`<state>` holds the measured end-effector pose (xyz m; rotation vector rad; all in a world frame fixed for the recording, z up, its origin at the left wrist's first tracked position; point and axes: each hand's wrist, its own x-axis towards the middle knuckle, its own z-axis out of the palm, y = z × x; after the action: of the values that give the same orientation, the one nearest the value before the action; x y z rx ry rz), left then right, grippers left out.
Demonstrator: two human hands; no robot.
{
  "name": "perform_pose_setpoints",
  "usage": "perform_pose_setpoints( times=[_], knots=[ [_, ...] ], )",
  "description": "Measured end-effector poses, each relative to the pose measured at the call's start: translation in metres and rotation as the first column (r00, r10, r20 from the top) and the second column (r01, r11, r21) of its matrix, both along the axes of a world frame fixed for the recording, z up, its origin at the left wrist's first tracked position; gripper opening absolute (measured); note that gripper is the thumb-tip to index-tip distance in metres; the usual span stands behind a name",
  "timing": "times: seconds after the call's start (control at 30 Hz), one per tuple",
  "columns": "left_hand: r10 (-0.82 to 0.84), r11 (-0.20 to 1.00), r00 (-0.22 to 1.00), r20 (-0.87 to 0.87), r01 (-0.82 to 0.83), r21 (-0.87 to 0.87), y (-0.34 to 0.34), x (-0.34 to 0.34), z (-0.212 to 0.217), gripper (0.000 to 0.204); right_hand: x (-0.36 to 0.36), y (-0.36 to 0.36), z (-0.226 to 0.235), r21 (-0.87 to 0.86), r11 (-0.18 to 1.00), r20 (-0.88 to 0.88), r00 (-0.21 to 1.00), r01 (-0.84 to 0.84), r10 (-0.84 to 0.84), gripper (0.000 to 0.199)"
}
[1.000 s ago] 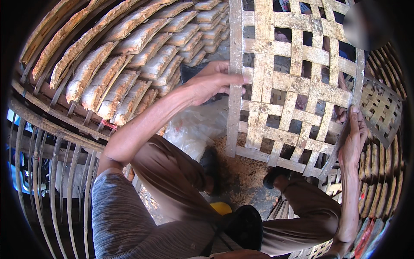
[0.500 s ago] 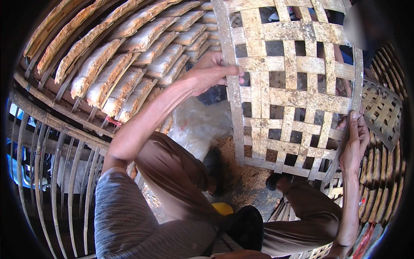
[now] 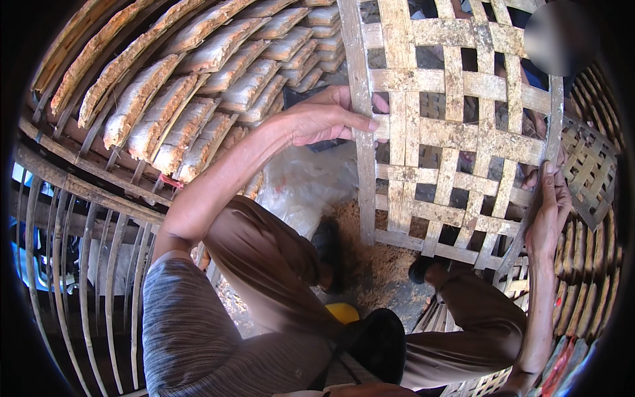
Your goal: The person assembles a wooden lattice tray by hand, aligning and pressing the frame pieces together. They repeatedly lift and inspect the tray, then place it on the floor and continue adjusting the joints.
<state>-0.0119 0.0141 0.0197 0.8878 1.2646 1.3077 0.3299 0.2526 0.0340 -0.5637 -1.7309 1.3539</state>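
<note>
A woven bamboo panel [image 3: 430, 129], an open lattice of flat strips in a narrow wooden frame, stands raised before me. My left hand [image 3: 331, 118] is closed around its left frame bar, thumb on the near face and fingers behind. Lower on the opposite side, my right hand [image 3: 548, 202] grips the right frame bar, thumb lying along it. The panel's lower edge hangs above the floor between my feet, and its top runs out of view. Brown stains mark several strips.
Rows of pale slabs with rough orange-brown edges [image 3: 178, 132] rest on slats at the left. Below them runs a curved railing [image 3: 86, 192]. Clear plastic sheeting [image 3: 297, 185] and brown crumbs [image 3: 390, 264] lie on the floor. Another woven panel [image 3: 585, 172] stands at the right.
The panel has shifted slightly right, its lower edge rising a little. My left hand has moved slightly down with its bar; both hands keep their hold.
</note>
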Motion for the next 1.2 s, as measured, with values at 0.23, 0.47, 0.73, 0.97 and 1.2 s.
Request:
perform_pose_setpoints(
  times=[0.23, 0.47, 0.73, 0.97, 1.2],
  knots=[
    [-0.087, 0.996, 0.995, -0.048, 0.085, -0.036, 0.001, 0.004, -0.019, 0.054, -0.001, 0.001, 0.001, -0.035, 0.999, -0.072, 0.997, -0.001, -0.001, 0.024],
    [0.034, 0.993, 0.988, -0.15, -0.05, -0.102, 0.008, 0.012, -0.022, 0.037, 0.0, -0.001, 0.002, -0.057, 0.998, -0.078, 0.997, -0.003, -0.001, 0.023],
    [0.326, 0.933, 0.868, -0.374, -0.36, -0.022, 0.018, 0.037, -0.016, 0.027, -0.002, -0.003, 0.0, 0.021, 1.0, -0.099, 0.995, -0.01, 0.012, 0.024],
    [-0.081, 0.992, 0.996, -0.025, 0.078, -0.098, 0.003, 0.011, -0.014, 0.04, -0.003, -0.002, 0.001, -0.034, 0.999, -0.118, 0.993, 0.022, -0.026, 0.027],
    [-0.114, 0.991, 0.992, 0.045, 0.117, -0.06, -0.001, 0.001, -0.007, 0.05, 0.004, 0.009, -0.001, -0.093, 0.996, -0.158, 0.987, 0.0, -0.014, 0.025]
  ],
)
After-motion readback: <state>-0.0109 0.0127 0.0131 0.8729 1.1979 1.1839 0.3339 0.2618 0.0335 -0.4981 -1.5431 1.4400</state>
